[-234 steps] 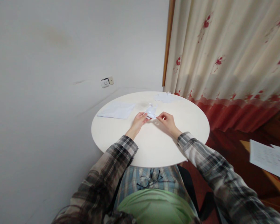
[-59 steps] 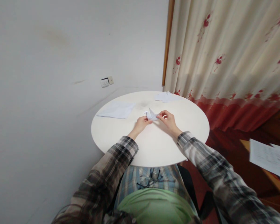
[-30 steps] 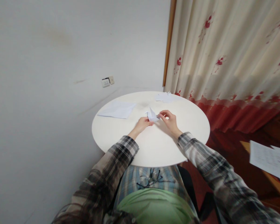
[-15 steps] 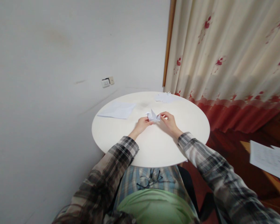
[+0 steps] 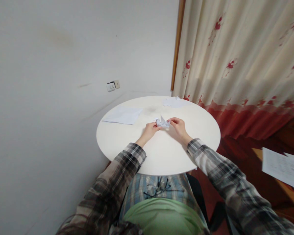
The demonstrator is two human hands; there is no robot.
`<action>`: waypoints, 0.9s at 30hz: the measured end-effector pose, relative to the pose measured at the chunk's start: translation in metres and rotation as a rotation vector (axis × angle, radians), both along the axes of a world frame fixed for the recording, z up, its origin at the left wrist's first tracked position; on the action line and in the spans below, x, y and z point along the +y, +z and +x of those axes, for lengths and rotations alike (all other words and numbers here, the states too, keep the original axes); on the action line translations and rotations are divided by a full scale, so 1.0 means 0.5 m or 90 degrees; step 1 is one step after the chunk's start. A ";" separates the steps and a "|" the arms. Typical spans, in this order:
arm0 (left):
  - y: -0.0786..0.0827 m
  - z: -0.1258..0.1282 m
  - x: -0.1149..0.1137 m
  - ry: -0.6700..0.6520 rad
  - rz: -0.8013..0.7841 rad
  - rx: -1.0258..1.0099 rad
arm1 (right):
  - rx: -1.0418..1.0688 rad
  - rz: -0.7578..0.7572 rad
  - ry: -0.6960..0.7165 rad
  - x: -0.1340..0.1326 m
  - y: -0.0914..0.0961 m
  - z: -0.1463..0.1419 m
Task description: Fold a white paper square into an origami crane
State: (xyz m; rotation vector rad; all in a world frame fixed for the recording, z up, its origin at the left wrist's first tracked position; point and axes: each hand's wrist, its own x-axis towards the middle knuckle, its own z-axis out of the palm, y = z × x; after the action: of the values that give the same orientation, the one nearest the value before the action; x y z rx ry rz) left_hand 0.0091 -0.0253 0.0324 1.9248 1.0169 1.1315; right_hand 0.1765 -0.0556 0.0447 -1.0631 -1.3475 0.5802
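Wall: ahead and left of the fingers, well apart. Curtain: beyond them to the right, also well apart.

Round white table: under the fingers, running past them on all sides. Probably serves as a steady base for close handwork; the forearms come in over its near half.

Printed sheets: far right of the fingers, off the table, on a separate wooden surface. Look parked there, not part of the handwork.

White sheets: flat on the table, left of the fingers and a bit beyond. Likely set aside so they're reachable but don't crowd the hands.

Paper pieces: past the fingertips near the table's far edge, slightly right. Probably pushed out there for the same reason. Too small to count.

Left hand: thumb and fingers pinched on the near-left end of the folded paper. Reads as the steadying hand.

Right hand: fingertips together at the paper's right end, apparently pinching it. Exact contact too small to confirm. Light end grips probably keep the folds from getting squashed.

Folded paper sits between the two sets of fingertips, middle uncovered, one pointed flap sticking up above them. Can't tell if its underside touches the table.
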 end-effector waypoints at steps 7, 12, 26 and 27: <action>-0.006 -0.001 0.004 -0.001 -0.006 -0.024 | 0.005 -0.008 0.035 -0.003 0.006 0.001; -0.010 -0.005 0.013 0.055 -0.021 -0.030 | 0.026 0.013 0.035 -0.002 0.007 0.003; -0.016 -0.007 0.015 -0.015 -0.033 0.009 | -0.156 0.152 -0.031 -0.012 0.007 0.003; -0.016 -0.006 0.013 -0.025 -0.045 -0.007 | -0.157 0.156 -0.033 -0.012 0.007 0.004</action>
State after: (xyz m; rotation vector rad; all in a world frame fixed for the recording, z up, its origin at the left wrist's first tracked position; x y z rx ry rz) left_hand 0.0058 -0.0186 0.0246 1.8730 0.9950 1.0700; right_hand 0.1783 -0.0617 0.0484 -0.9873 -1.5559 0.2408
